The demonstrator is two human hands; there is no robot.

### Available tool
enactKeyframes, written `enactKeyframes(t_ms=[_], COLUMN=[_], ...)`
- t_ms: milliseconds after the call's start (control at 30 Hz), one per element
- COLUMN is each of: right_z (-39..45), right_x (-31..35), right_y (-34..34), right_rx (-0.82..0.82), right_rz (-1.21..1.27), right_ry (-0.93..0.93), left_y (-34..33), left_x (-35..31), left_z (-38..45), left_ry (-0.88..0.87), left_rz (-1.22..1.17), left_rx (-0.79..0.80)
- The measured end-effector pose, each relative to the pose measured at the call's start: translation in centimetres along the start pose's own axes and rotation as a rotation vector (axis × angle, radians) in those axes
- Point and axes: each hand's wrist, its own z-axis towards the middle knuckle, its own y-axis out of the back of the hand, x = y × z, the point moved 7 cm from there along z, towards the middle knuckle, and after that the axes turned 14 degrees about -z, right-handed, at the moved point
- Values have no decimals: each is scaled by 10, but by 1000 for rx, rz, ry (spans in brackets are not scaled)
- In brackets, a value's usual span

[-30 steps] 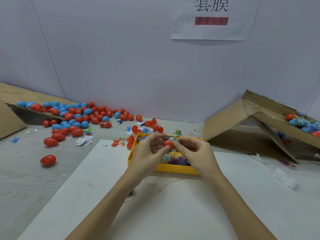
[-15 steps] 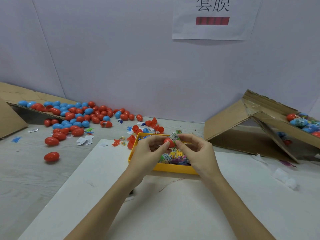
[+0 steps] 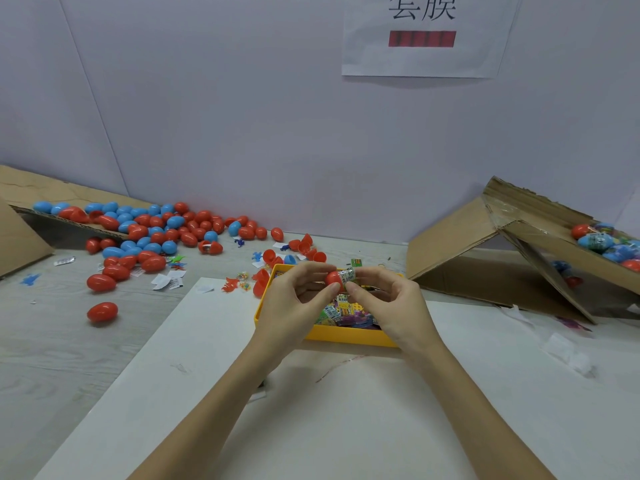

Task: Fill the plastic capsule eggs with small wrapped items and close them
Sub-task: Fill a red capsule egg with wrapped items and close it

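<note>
**Wrapped Item Half-Seated in Red Egg Half, Held Above the Yellow Tray**

Head view. Both hands meet directly above the far part of the yellow tray (image 3: 349, 336), which sits on a white board (image 3: 346, 410). The left hand (image 3: 294, 303) pinches a red egg half (image 3: 333, 278) between thumb and fingertips, a narrow grip closed on the shell. The right hand (image 3: 391, 299) pinches a small wrapped item (image 3: 347, 274), its printed wrapper touching the rim of the red half and apparently partly inside it; how deep it sits cannot be told. Loose wrapped items (image 3: 346, 311) lie in the tray below the hands.

To the left of the tray, a large scatter of red and blue eggs (image 3: 156, 233) spreads across the table and onto a flattened cardboard sheet (image 3: 62, 199). Open red halves (image 3: 304, 251) lie just beyond the tray's far edge. To the right of the tray, a tilted cardboard box (image 3: 502, 251) holds what look like filled eggs (image 3: 602, 242).

Assessment: the step in hand is insertion. To do it well, the left hand should keep the shell's opening facing the item while the right pushes the wrapper fully below the rim, tucking any loose ends. Wrapper caught at the seam would likely stop the mating half from snapping shut. Working over the tray means a dropped piece should land there.
</note>
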Motion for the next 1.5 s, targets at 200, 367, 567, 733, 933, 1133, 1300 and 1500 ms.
enactKeyframes(t_ms=[200,367,567,733,933,1133,1300,1500], right_z=[-1,-5,-9,-13,-13,-17,-21,-23], right_x=[8,10,5,4,8,11,10,12], right_y=[1,-5,-15,-20,-24,-29,-32,-35], right_rx=[49,122,230,268,293,323,318,327], right_rz=[69,185,505,759,718,807,848,907], right_ry=[-22,-88,-260,-418,-383,-425,-488,-522], left_y=[-11,-9,-10,-8,-10,-11,-8,-9], left_x=[-18,-24,-23,-21,-10,-9,-12,-15], left_z=[-10,-10,-8,-5,-3,-2,-2,-2], left_ry=[-275,-376,-371,-278,-158,-141,-197,-242], left_rz=[209,318,303,159,38,-27,21,32], left_rx=[25,52,85,59,105,114,99,114])
